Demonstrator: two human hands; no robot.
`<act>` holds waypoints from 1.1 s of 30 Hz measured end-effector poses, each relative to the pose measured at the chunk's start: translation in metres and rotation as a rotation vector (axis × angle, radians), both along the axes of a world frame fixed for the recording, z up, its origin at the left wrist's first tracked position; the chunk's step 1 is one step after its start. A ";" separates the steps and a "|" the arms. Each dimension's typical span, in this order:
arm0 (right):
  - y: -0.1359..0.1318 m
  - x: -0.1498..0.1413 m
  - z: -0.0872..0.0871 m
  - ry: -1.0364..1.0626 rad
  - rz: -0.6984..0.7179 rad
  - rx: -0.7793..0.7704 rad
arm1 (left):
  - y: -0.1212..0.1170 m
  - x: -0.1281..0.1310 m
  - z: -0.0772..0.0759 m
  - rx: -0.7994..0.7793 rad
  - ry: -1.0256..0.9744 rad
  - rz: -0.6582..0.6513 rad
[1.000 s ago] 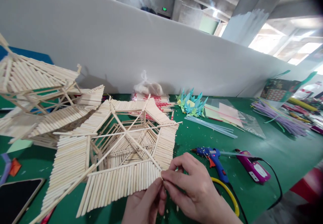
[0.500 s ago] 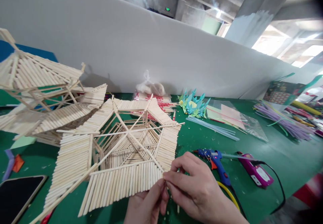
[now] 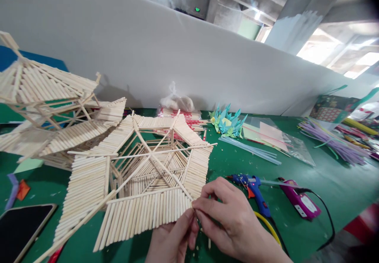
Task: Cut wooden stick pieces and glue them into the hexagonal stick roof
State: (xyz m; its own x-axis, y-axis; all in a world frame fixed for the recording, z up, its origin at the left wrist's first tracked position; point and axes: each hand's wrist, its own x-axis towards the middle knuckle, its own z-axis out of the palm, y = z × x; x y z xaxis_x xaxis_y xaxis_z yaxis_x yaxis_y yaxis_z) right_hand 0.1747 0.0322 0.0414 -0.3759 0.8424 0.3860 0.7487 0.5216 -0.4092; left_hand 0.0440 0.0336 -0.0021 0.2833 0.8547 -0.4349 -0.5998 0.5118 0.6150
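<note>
One long white partition stands beyond one green tabletop. At centre-left is one open, six-sided pale wooden-stick frame, ringed by six slatted panels and crossed by three long sticks; its longest stick runs from near left to far right, its near tip at the lower edge of view. To its far left, one tiered pale wooden-stick pavilion is cut off at the side. Two hands, left and right, pinch narrowly at the frame's near right corner; I cannot tell what is between their fingertips. One black flat-screened device, near left, is partly cut off. On the right lie one blue glue gun and one magenta box.
</note>
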 end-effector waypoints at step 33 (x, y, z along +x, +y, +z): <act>-0.003 0.003 -0.020 0.212 -0.075 -0.010 | 0.000 -0.002 0.003 -0.076 0.038 0.022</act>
